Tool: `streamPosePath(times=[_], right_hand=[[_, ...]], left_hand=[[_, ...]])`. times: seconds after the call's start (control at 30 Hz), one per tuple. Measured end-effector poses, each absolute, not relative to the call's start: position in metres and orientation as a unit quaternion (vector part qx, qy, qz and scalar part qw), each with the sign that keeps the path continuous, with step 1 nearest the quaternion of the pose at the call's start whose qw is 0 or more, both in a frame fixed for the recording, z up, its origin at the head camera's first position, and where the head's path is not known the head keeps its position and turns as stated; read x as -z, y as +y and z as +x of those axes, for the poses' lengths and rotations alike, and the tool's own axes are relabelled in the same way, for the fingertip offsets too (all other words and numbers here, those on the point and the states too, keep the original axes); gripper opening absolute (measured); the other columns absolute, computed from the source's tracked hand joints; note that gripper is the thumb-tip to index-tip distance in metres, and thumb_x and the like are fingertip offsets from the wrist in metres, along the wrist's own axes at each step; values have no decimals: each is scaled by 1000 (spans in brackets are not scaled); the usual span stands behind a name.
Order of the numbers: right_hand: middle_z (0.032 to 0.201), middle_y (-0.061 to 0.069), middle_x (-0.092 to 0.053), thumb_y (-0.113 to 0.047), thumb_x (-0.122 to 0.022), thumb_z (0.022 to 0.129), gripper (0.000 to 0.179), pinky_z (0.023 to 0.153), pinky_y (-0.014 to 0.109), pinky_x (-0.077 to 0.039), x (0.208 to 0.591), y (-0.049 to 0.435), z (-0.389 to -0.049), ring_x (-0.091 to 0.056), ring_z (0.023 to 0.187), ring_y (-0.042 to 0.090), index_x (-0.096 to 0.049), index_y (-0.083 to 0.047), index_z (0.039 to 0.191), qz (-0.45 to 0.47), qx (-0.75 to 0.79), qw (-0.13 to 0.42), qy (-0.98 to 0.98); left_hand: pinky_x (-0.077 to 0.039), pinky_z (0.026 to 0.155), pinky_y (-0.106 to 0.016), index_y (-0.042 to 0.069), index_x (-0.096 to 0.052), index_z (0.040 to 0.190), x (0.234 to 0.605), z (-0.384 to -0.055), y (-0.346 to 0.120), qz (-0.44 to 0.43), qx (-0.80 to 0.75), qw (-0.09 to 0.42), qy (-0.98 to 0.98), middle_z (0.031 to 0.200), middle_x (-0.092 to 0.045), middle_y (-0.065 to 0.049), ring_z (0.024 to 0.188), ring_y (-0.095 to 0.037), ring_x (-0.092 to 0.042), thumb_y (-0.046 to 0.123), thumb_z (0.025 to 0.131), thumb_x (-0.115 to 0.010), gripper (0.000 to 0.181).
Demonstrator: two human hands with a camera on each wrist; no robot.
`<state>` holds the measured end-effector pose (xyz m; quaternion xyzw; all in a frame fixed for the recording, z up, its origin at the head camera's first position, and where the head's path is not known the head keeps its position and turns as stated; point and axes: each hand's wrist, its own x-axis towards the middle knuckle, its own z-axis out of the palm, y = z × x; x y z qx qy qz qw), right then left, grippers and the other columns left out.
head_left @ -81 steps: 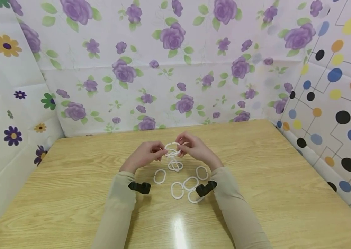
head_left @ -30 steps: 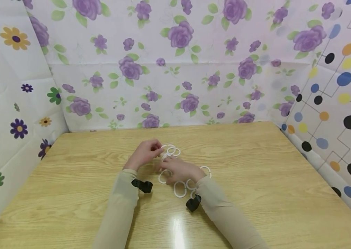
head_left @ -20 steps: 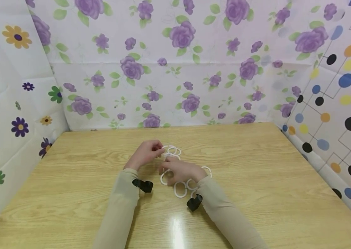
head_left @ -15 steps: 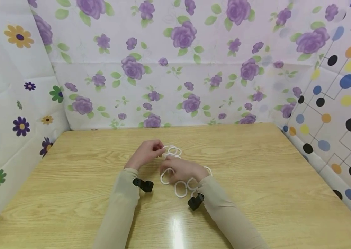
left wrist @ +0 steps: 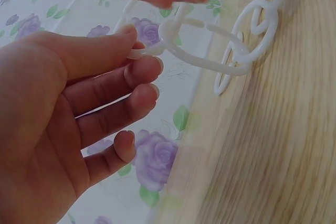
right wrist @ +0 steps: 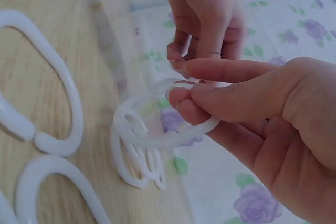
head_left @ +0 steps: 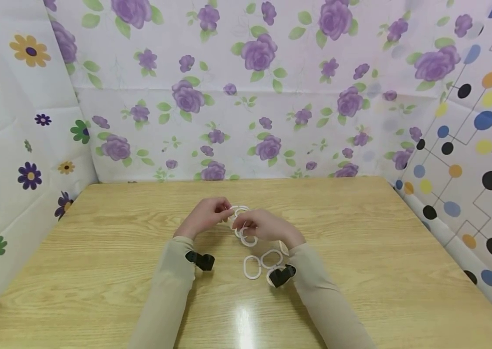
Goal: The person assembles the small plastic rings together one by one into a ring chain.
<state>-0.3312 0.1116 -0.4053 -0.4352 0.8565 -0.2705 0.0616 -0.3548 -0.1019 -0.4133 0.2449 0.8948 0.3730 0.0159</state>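
My left hand pinches a white oval plastic link between thumb and index finger, its other fingers bent loosely. From that link hangs a short chain of white links, each with a small gap in its side. Close on the right, my right hand pinches a separate white split link between thumb and fingers. This link is raised near the chain and overlaps it in the right wrist view. Part of the chain is hidden behind my right fingers in the head view.
Several loose white links lie on the wooden table nearer to me, such as one link left of the others. My right wrist and its black camera partly cover some. Floral cloth stands behind the table.
My right hand left the chain, went down to a loose link left of the pile, and has now lifted it up beside the left hand. The left hand stays nearly in place.
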Motion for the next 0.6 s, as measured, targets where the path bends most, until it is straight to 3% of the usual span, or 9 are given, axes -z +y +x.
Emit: streamPosePath(times=[0.13,0.37,0.6], right_hand=[[106,14,-71,-1,-59,94,23,79,23,-53,403,117,-333,-69,91,22,-63,-1,116,-400,302,60,863],[87,18,-72,-7,-57,97,15,59,21,-52,400,123,-335,-67,66,26,-66,0,107,-354,349,41,867],[74,17,-68,-13,-56,98,15,52,23,-46,395,127,-334,-63,60,37,-65,-2,104,-321,352,16,879]], left_hand=[[-46,67,-28,10,-65,93,412,-355,-101,245,-371,20,895,86,-71,-12,73,-15,-62,24,96,-61,14],[-45,66,-28,10,-64,93,410,-354,-99,239,-369,29,898,81,-70,-8,72,-15,-61,23,96,-61,14],[-46,66,-28,12,-66,95,409,-353,-97,254,-367,23,895,86,-70,-10,72,-15,-58,22,96,-62,11]])
